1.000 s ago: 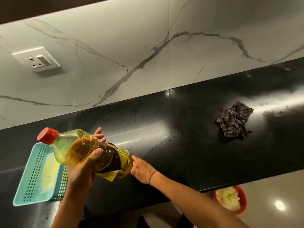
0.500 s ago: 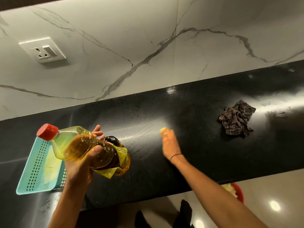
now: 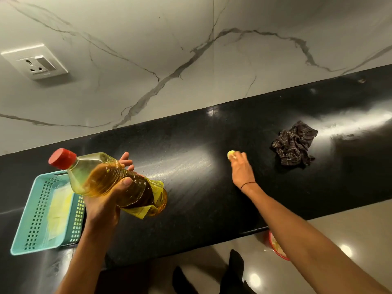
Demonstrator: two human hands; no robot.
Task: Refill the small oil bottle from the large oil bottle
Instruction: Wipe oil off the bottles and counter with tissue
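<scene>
My left hand (image 3: 104,206) grips the large oil bottle (image 3: 101,177) around its middle, above the black counter (image 3: 201,209). The bottle is tilted, its red cap (image 3: 62,158) screwed on and pointing up and left. It is about half full of golden oil, and a yellow label hangs loose near its base. My right hand (image 3: 241,170) reaches out over the middle of the counter and pinches a small yellow cap-like piece (image 3: 230,154) at its fingertips. The small oil bottle is hidden behind the large bottle.
A teal perforated basket (image 3: 36,219) with yellowish paper inside sits at the counter's left front. A crumpled dark checked cloth (image 3: 293,143) lies to the right. A wall socket (image 3: 35,62) is on the marble backsplash. A red bowl (image 3: 275,247) stands on the floor below the counter edge.
My right hand left the spot behind the large bottle and moved right and outward over the counter, carrying the small yellow piece. The left hand kept the large bottle tilted in place.
</scene>
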